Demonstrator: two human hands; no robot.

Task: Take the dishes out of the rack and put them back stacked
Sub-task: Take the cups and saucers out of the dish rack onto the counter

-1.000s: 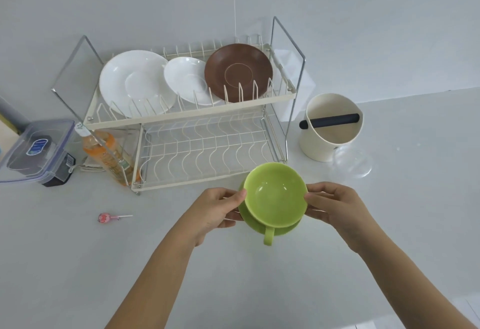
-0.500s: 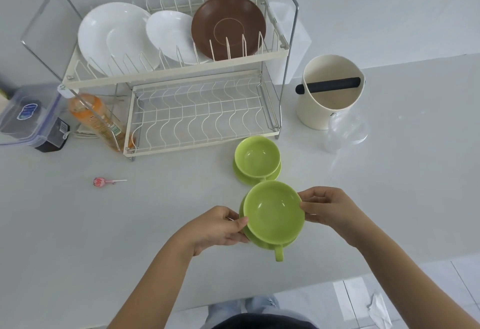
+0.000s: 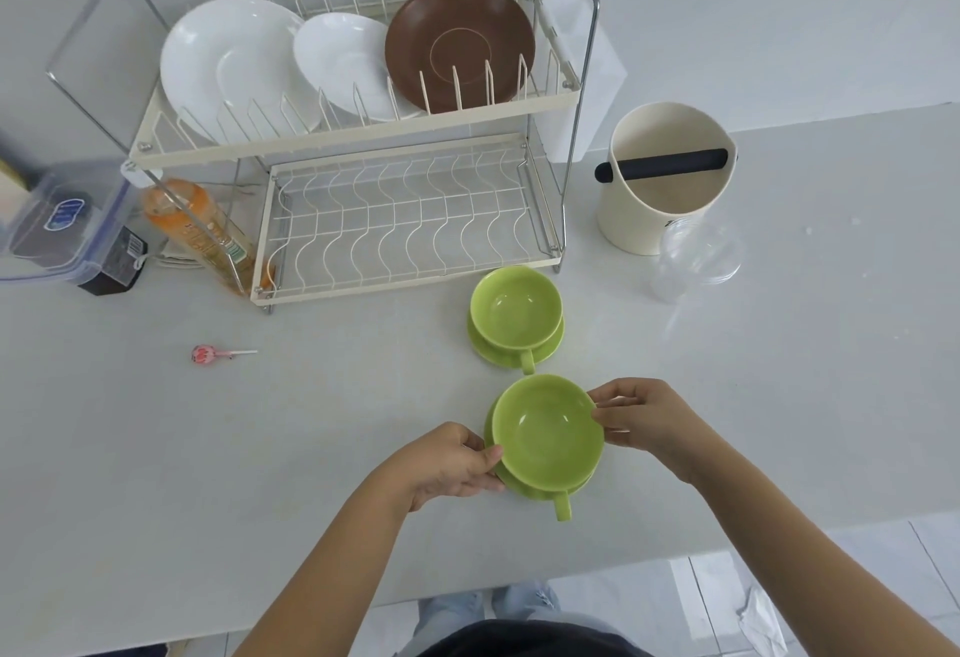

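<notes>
A green cup on a green saucer (image 3: 545, 430) is held near the counter's front edge, my left hand (image 3: 447, 461) gripping its left rim and my right hand (image 3: 641, 415) its right rim. Its handle points toward me. A second green cup and saucer (image 3: 516, 316) stands on the counter just beyond, in front of the two-tier dish rack (image 3: 358, 137). On the rack's upper tier lean a large white plate (image 3: 228, 64), a smaller white plate (image 3: 343, 61) and a brown saucer (image 3: 460, 43). The lower tier holds no dishes.
A cream tub with a black bar (image 3: 665, 178) and a clear plastic cup (image 3: 696, 256) stand right of the rack. To the left are an orange bottle (image 3: 197, 230) and a lidded plastic box (image 3: 57, 220). A lollipop (image 3: 208, 353) lies on the counter. The counter edge (image 3: 779, 542) is close.
Both hands have carried the green cup and saucer away from the rack toward me and lower. My view tilted down, revealing the second cup and saucer.
</notes>
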